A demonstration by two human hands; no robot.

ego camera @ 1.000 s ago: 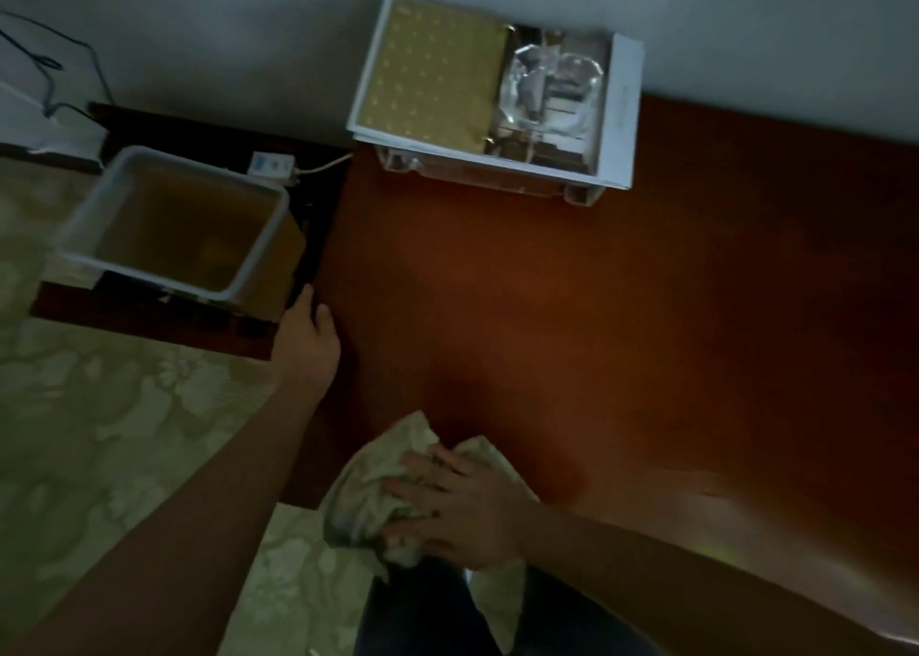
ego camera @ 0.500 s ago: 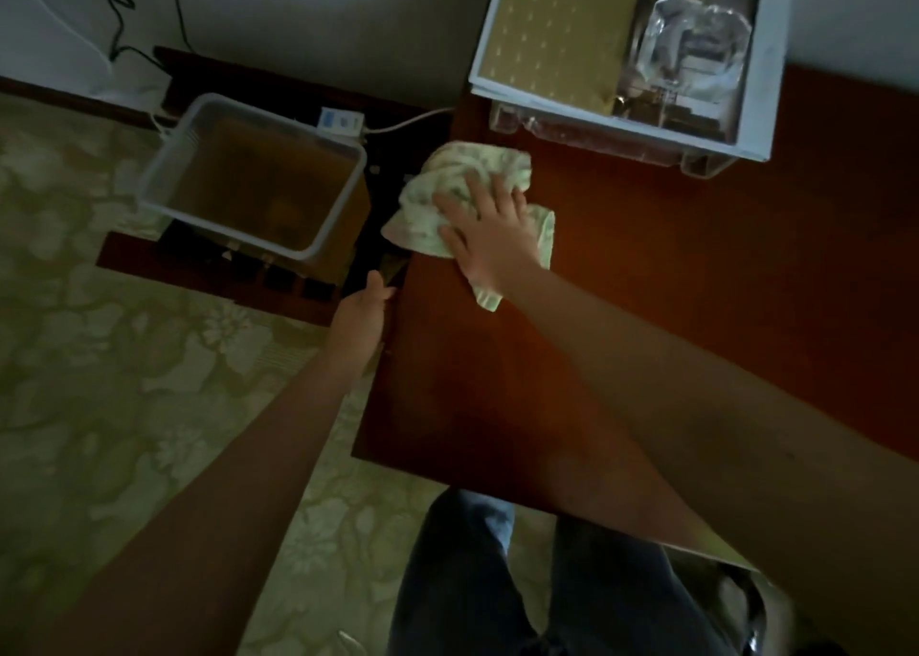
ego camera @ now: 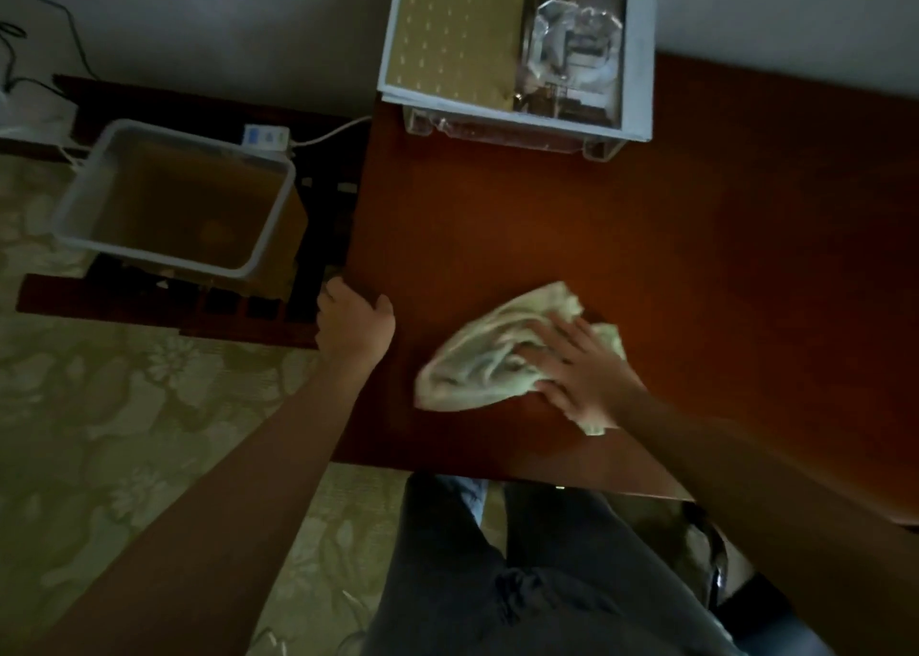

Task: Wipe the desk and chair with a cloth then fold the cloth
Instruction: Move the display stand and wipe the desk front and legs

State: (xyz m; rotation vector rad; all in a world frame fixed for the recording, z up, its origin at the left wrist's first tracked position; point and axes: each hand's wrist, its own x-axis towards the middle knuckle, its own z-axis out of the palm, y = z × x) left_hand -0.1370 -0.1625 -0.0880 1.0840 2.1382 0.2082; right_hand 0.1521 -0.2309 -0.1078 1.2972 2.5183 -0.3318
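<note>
Right hand (ego camera: 579, 374) flat, pressing cloth (ego camera: 490, 357) onto desk (ego camera: 696, 267) | left hand (ego camera: 354, 324) curled, gripping desk's left edge

Reddish-brown wooden desk (ego camera: 646, 217) against pale wall. Far edge: white plastic tray (ego camera: 639, 58) holding gold patterned sheet (ego camera: 452, 33). Near front: crumpled pale green cloth (ego camera: 477, 357) directly on top. Left, lower: dark wooden stand (ego camera: 124, 297) bearing translucent plastic tub (ego camera: 164, 258), on green floral floor (ego camera: 99, 431).

Open stretch of desk (ego camera: 696, 257) beyond and right of the cloth (ego camera: 487, 357), white organizer (ego camera: 639, 58) at its far edge.
</note>
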